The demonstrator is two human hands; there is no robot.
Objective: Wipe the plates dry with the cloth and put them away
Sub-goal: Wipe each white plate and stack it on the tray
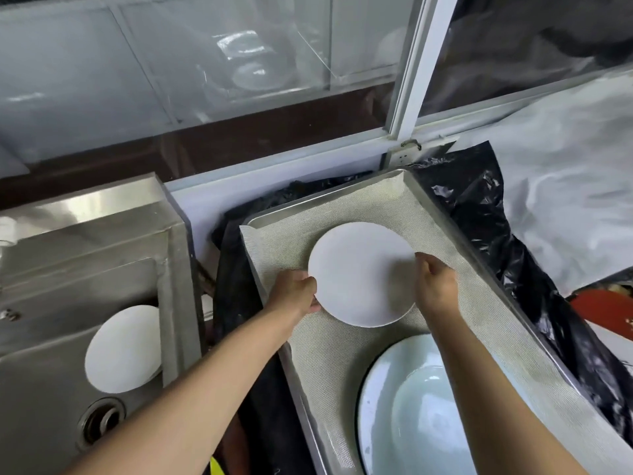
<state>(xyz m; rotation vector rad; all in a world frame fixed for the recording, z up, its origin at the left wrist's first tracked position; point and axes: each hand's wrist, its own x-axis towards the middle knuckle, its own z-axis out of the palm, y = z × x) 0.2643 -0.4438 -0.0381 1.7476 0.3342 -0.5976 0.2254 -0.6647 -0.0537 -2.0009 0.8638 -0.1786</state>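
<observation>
White round plate [361,274] held over a steel tray [455,214] lined with a beige mesh mat [329,354], roughly mid-frame, toward the far half of the tray. Plate looks slightly tilted; cannot tell if its near edge touches the mat. Left hand [298,291] grips the plate's left rim, fingers curled round the edge, thumb side toward the near rim. Right hand [436,286] grips the right rim, fingers curled over the edge from above. Both forearms come in from the near side. Near end of the same tray: a larger pale blue-white dish [411,406] with a dark rim line, partly covered by the right forearm, sitting on the mat just near of the held plate, not touching it. Left of the tray, a steel sink [68,269]; a second white plate [123,349] leans on edge inside the basin against the right wall, drain [101,425] near-left of it. Black plastic sheeting [496,234] bunched around the tray's far and right sides. Far side: white window frame [416,70] with glass panes, blurred dish shapes behind the glass. No cloth identifiable in either hand. Red object [603,310] at right edge, partly hidden.
</observation>
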